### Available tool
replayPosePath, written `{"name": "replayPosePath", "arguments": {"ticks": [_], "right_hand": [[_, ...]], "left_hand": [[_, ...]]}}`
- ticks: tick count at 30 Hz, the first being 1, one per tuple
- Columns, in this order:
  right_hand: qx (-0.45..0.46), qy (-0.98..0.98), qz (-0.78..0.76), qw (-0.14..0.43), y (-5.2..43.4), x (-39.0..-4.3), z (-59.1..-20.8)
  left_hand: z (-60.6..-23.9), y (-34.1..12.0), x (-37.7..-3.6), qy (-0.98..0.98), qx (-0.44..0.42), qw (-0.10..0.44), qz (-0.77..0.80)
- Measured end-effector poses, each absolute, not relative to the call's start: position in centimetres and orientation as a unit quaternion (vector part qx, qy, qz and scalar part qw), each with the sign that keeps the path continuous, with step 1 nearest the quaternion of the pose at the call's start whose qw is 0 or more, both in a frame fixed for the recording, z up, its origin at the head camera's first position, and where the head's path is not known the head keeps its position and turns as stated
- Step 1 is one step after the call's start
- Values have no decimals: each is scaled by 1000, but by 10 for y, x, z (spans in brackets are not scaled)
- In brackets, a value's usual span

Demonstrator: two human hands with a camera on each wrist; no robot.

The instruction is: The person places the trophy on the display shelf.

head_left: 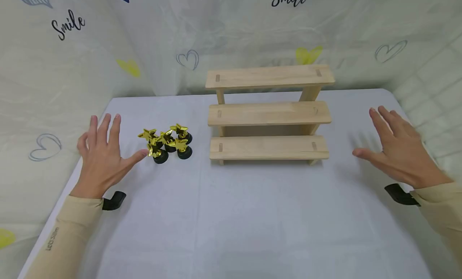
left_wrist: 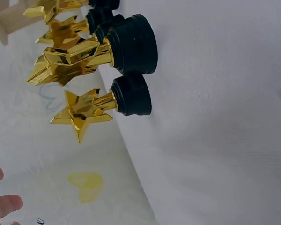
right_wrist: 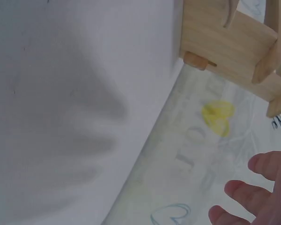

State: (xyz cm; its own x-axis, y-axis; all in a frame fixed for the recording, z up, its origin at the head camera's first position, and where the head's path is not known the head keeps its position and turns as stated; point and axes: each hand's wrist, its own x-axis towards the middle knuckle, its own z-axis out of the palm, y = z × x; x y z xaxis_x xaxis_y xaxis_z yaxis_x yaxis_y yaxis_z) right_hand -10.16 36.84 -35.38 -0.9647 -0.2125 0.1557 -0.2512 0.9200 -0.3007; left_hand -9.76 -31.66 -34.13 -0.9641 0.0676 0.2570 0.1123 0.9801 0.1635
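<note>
Several small gold star trophies (head_left: 184, 149) with round black bases stand upright in a cluster on the left part of the table. My left hand (head_left: 104, 154) is spread just left of them, its thumb tip close to the nearest star; whether it touches cannot be told. The left wrist view shows a star trophy (left_wrist: 84, 110) near the table edge, with fingertips (left_wrist: 8, 204) apart from it. A three-tier wooden shelf (head_left: 268, 114) stands at the back middle. Right of it, my right hand (head_left: 398, 150) hovers with fingers extended, holding nothing; its fingertips (right_wrist: 246, 194) show in the right wrist view.
A white cloth covers the table (head_left: 231, 214). Behind and beside it hangs a pale curtain (head_left: 151, 30) printed with hearts and the word Smile. Black straps (head_left: 114, 200) sit at both wrists, below the beige sleeves (head_left: 68, 235).
</note>
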Motion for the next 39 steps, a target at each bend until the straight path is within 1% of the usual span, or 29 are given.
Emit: {"name": "replayPosePath", "arguments": {"ticks": [4,16,24,27,30,34,39], "right_hand": [[137,-973,174,59,359,-103,-358],[171,-970,171,23,326,-103,-380],[189,-968,164,25,305,-106,-383],[192,-968,153,40,301,-110,-382],[196,-966,154,75,301,-117,-376],[193,-960,173,107,303,-126,-367],[200,-954,181,130,300,-136,-358]], "left_hand": [[-344,-315,-100,-985,-61,137,-89],[-357,-316,-106,-987,-59,124,-85],[-365,-314,-110,-987,-62,119,-89],[-367,-314,-110,-987,-64,117,-86],[-368,-314,-111,-988,-64,115,-82],[-370,-315,-112,-988,-66,117,-80],[-372,-312,-113,-988,-66,117,-80]]}}
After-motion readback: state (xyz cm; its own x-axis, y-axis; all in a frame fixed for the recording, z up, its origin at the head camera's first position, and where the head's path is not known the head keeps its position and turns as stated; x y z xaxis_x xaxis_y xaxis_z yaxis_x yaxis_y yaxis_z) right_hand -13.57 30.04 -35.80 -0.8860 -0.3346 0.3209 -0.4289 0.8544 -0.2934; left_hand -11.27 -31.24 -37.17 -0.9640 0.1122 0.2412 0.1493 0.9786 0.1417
